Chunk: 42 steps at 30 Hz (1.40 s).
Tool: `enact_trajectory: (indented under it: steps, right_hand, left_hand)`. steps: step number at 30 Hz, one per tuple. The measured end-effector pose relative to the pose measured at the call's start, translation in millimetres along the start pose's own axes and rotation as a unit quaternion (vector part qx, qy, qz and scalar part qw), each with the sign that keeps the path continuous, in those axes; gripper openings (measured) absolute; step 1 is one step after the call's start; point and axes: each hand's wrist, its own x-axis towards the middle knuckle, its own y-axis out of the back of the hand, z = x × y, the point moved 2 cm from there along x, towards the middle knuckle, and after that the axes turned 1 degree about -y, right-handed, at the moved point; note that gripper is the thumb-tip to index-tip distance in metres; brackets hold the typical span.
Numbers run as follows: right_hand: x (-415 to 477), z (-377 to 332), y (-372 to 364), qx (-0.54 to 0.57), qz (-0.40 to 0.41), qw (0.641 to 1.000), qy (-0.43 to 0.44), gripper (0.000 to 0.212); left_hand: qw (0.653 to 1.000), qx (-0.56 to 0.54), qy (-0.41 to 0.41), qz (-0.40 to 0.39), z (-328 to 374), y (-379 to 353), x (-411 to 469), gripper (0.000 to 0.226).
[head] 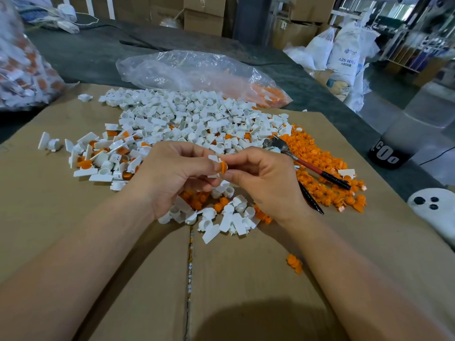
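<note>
While both forearms lie across it from the near edge, a cardboard sheet (110, 279) covers the table (86, 52). A seam (189, 267) runs down the middle of the cardboard. One stray orange piece (294, 263) lies just beside the right forearm.

Left hand (172, 173): grip clamped on a white part (213, 158), thumb and curled fingers round it. Right hand (266, 178): grip pinched on an orange cap (223, 167), fingertips curled in. Cap and part touch. Both are held above the cardboard, between the two hands, at the centre of the view.

Under the hands: a small heap (229, 217) of white parts with orange ones mixed in. Right of the right hand: pliers (307, 166) with red and black handles, lying on the orange pile (320, 153), head pointing away. Left of the left hand: loose white pieces (103, 158), several with orange showing among them.

Beyond the hands: the big white pile (187, 114), touching the orange pile on its right side. At the right edge of the cardboard: a white device (433, 212) with three dark dots.

Behind the white pile: a clear bag (187, 70) on the table, with orange pieces in its right end. Far left: a second bag (22, 70) holding white and orange pieces, blurred.

Past the table, to the right: a black drum (389, 156) on the floor, white sacks (344, 52) and cartons (204, 16).
</note>
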Motion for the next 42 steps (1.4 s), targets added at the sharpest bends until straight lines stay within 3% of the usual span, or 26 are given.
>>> enact_trajectory:
  steps: [12, 20, 25, 42]
  right_hand:
    - [1.4, 0.7, 1.4, 0.017, 0.003, 1.0, 0.003, 0.034]
    - [-1.3, 0.3, -0.6, 0.028, 0.007, 0.998, 0.058, 0.032]
    - [-0.6, 4.7, 0.0, 0.017, -0.001, 0.998, 0.053, 0.025]
    - [-0.5, 2.4, 2.1, 0.0, 0.003, 0.999, 0.034, 0.03]
  left_hand:
    - [1.0, 0.004, -0.03, 0.002, 3.1, 0.0, -2.8, 0.014]
    - [1.0, 0.005, -0.016, -0.011, 2.3, -0.6, -3.3, 0.025]
    - [1.0, 0.01, -0.011, -0.01, 1.0, -1.2, -3.5, 0.013]
    - [1.0, 0.006, 0.009, -0.014, -1.6, -0.1, -1.0, 0.013]
